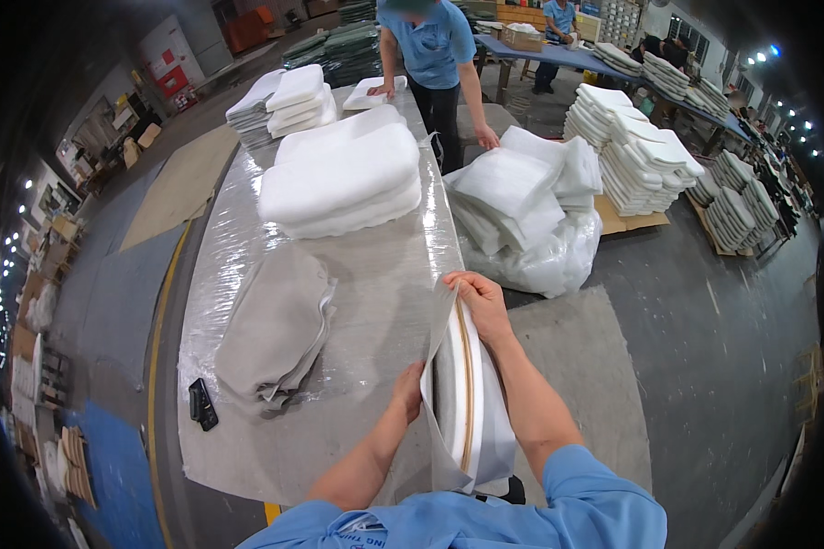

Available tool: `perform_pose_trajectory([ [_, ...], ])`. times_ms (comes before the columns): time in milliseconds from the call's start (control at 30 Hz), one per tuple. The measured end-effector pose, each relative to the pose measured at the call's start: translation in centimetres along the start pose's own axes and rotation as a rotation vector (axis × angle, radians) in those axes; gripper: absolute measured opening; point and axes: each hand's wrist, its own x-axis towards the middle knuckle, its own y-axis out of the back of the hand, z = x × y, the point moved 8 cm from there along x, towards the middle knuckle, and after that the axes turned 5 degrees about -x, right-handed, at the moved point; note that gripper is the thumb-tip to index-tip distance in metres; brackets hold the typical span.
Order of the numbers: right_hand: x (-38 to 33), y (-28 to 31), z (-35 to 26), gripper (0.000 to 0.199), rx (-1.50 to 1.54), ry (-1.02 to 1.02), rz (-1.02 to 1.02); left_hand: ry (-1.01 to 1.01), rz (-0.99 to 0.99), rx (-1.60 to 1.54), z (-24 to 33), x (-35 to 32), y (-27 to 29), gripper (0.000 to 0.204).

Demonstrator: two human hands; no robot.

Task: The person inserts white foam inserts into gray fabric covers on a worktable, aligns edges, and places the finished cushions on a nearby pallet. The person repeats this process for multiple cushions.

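Observation:
In front of me a padded board point(468, 403) stands on its edge by the table's right side, with white padding and a thin tan board edge showing in the opening of a grey fabric cover point(441, 393). My right hand point(482, 306) is closed on the cover's far end, pinching the fabric. On the left side my left hand point(408, 392) grips the cover, its fingertips partly hidden by the fabric. To the left, a stack of grey fabric covers point(275, 329) lies on the table point(366, 302).
White padding sheets point(343, 174) are piled farther up the plastic-covered table. A black object point(202, 404) lies near its left edge. Beyond my right hand is a plastic bag point(545, 252) topped with white padding. A co-worker point(435, 50) stands at the far end, touching padding.

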Motion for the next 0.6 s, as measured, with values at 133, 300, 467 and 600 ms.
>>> perform_pose_trajectory([
  [133, -0.5, 3.8, 1.9, 0.018, 0.166, -0.011, 0.116, 0.003, 0.076, 0.296, 0.4, -1.0, 0.4, 0.038],
  [300, -2.3, 13.6, 5.2, 0.019, 0.339, 0.035, 0.319, -0.045, 0.023, 0.508, 0.3, -1.0, -3.2, 0.040],
  [467, -2.5, 11.3, 6.7, 0.021, 0.296, -0.227, 0.431, -0.100, 0.068, 0.613, 0.2, 0.8, -1.6, 0.051],
  [600, -1.2, 7.1, 0.4, 0.019, 0.275, 0.119, 0.227, 0.009, -0.011, 0.401, 1.7, 2.6, -2.6, 0.061],
])
